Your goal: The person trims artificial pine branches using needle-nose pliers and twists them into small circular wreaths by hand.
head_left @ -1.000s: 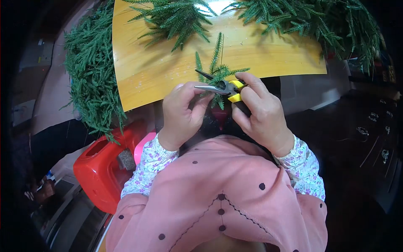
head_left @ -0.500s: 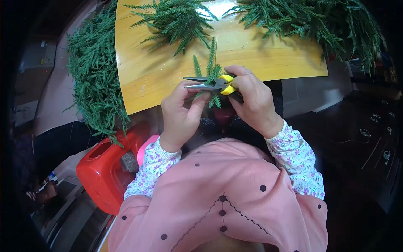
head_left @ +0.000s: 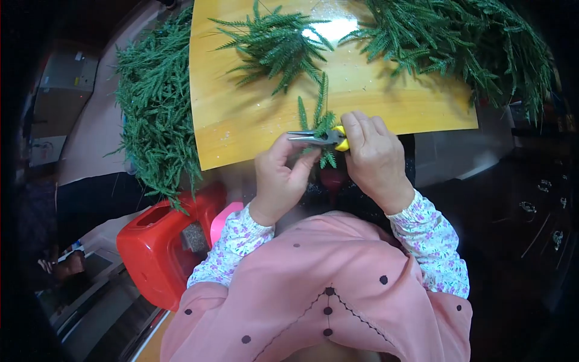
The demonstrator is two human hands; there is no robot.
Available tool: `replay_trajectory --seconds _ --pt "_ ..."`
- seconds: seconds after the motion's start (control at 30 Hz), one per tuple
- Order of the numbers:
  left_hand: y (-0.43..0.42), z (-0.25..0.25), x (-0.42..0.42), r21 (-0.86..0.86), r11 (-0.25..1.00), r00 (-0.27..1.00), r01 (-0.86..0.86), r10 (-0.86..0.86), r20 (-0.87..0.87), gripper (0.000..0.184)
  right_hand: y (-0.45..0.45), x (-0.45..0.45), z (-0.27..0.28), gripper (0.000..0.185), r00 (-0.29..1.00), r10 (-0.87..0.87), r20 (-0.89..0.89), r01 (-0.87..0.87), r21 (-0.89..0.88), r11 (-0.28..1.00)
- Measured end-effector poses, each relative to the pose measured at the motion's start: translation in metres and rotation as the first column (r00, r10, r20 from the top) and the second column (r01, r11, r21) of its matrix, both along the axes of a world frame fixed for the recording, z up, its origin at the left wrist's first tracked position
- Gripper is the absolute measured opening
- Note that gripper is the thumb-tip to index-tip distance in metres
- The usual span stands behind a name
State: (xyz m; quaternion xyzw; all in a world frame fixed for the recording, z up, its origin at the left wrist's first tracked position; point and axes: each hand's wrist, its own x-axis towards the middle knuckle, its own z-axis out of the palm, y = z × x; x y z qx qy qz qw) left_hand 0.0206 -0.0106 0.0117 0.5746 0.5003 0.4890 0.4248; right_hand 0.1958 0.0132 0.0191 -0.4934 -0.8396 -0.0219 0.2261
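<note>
My right hand [head_left: 378, 158] is wrapped round the yellow handles of long-nosed pliers [head_left: 329, 138], whose jaws point left. The jaws look nearly closed across a small green artificial pine sprig [head_left: 321, 110]. My left hand [head_left: 283, 176] pinches the sprig's lower part between thumb and fingers, just under the plier tips. Upright needled tips of the sprig rise above the jaws, and a short tip hangs below them. Both hands are just in front of the near edge of the yellow wooden table [head_left: 241, 136]. The stem inside the pliers is hidden.
A loose bunch of green sprigs [head_left: 274, 45] lies on the table, with a bigger heap [head_left: 440, 42] at the right. More greenery [head_left: 160, 102] hangs in a thick pile off the left side. A red plastic stool [head_left: 151, 253] stands at lower left, beside something pink [head_left: 224, 222].
My right hand has closed round the plier handles, and the plier jaws have come together around the sprig. The whole view has shifted, so everything appears slightly lower and further right.
</note>
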Motion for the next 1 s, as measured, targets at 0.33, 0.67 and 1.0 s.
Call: replay_trajectory --seconds 0.33,0.67,1.0 --pt "-0.003 -0.003 -0.001 0.018 0.997 0.996 0.074 -0.073 -0.052 0.011 -0.008 0.005 0.002 0.023 0.99 0.051 -0.134 -0.058 -0.052 0.997" --pt "-0.002 -0.003 0.0 -0.059 0.995 0.997 0.079 -0.08 -0.022 0.009 -0.011 0.008 -0.001 0.028 0.963 0.009 -0.269 -0.072 -0.224 0.972" --pt "0.003 -0.005 -0.006 -0.129 0.99 0.939 0.051 -0.004 0.345 0.015 0.063 0.054 0.017 0.023 0.617 -0.599 -0.51 -0.333 -0.859 0.388"
